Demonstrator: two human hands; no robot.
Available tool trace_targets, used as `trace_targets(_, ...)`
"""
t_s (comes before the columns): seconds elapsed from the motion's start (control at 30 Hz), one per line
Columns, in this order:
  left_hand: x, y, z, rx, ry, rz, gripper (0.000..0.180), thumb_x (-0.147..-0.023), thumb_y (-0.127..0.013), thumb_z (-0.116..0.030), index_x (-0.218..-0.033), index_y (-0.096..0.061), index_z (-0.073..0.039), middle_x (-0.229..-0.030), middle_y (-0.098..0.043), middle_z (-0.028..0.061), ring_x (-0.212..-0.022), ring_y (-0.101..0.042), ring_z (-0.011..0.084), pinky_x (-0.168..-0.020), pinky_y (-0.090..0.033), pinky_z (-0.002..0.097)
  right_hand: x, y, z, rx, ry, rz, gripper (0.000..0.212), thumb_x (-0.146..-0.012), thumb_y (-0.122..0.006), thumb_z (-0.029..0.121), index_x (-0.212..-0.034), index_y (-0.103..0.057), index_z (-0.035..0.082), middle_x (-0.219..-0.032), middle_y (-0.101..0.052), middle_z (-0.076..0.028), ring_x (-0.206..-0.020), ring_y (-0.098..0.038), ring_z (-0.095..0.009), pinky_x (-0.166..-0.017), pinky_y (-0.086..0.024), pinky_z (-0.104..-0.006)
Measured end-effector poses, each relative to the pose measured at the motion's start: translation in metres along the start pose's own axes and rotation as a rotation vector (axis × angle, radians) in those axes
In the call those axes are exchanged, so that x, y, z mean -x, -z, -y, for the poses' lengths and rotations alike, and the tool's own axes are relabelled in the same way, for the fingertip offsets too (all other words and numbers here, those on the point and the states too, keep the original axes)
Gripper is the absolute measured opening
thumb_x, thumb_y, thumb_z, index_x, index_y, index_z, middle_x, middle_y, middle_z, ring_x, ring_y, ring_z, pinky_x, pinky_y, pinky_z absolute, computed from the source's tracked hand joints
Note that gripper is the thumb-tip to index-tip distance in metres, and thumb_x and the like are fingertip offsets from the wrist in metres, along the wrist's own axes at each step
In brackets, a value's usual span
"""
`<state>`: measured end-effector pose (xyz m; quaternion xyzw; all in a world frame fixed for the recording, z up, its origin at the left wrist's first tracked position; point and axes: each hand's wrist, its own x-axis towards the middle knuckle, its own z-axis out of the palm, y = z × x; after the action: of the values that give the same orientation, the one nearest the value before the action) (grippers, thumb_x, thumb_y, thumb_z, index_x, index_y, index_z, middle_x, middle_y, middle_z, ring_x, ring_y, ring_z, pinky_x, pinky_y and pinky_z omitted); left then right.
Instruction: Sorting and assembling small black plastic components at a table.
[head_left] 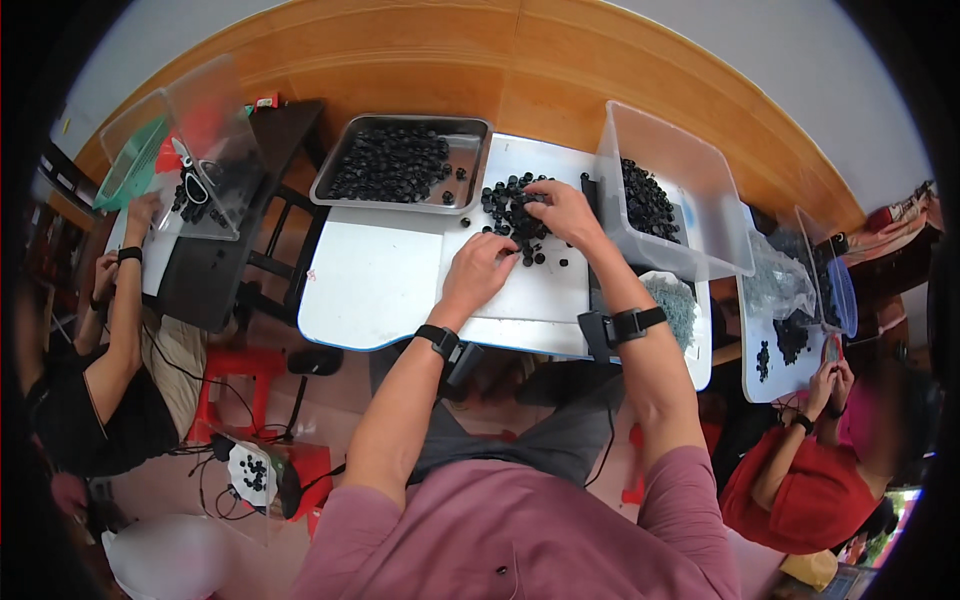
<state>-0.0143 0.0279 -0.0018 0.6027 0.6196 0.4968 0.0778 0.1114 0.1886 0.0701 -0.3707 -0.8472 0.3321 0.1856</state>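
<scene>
White, blue-edged tabletop [370, 285] is spreading before a tan wooden wall panel [410, 65]. Apart from each other, the left hand [478, 270] is curling at the near edge of a loose pile of small, round black pieces [512, 207], and the right hand [563, 212] is bending its fingers over the pile's right side; whether either is gripping a piece, I cannot tell. Beyond, a rectangular silvery metal tray [467, 150] and a translucent plastic bin [645, 245] are flanking the pile, both holding black pieces.

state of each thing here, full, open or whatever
Metal tray, partly filled with black parts
Clear bin, open-topped, partly filled
Heap of parts, loose on the white table
Left hand, curled at the heap
Right hand, curled over the heap
Left wrist strap, fastened
Right wrist strap, fastened
</scene>
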Motion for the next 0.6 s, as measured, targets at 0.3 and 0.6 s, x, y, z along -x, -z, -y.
trace_targets(0.3, 0.0, 0.001, 0.003, 0.041, 0.047, -0.011, 0.014, -0.085, -0.075, -0.008, -0.097, -0.073, -0.003, -0.09, -0.071, 0.0101, -0.083, -0.068, 0.0254, -0.077, -0.055, 0.0364, 0.121, -0.002, -0.005, -0.053, 0.013, -0.355, 0.013, -0.088, -0.069, 0.004, -0.099, -0.074, 0.0, -0.09, -0.071, -0.018, -0.08, -0.071, -0.029, -0.075, -0.056, -0.0376)
trace_targets(0.6, 0.004, -0.003, -0.001, 0.079, 0.064, -0.006, 0.021, -0.084, -0.079, -0.008, -0.104, -0.075, -0.003, -0.094, -0.075, 0.0101, -0.079, -0.071, 0.0197, -0.072, -0.057, 0.0311, 0.138, -0.054, -0.025, -0.167, -0.081, -0.459, 0.01, -0.089, -0.07, 0.009, -0.096, -0.074, 0.003, -0.09, -0.073, -0.015, -0.071, -0.07, -0.026, -0.068, -0.055, -0.0375)
